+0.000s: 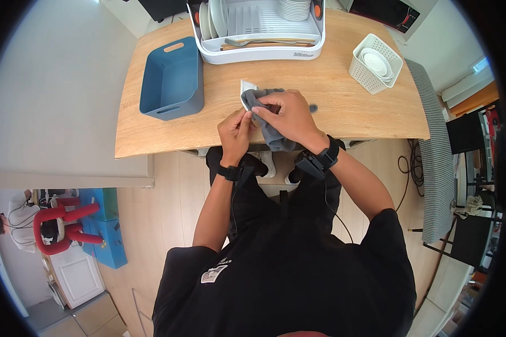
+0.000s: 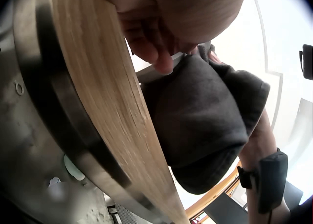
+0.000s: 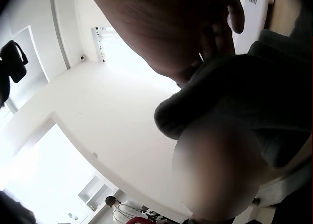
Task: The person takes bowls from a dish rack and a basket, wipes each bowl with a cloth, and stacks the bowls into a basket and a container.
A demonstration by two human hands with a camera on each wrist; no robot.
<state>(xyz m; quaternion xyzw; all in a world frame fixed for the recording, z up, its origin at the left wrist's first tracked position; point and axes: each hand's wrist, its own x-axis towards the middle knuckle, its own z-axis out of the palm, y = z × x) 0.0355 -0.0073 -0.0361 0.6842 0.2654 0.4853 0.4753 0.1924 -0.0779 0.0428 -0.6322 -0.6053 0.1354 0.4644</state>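
The cloth [image 1: 274,133] and our fingers [image 1: 268,114] hide much of the white piece [image 1: 246,86], leaving its full shape unclear, as our left hand [image 1: 235,132] pinches its near end and our right hand [image 1: 295,117] grips the cloth against it, above the table [image 1: 351,115].

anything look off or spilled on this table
A small dark spot marks the wooden table just beside the right hand, unlike the plain grain around it; stain or fitting, I can't tell. Nothing else there stands out.
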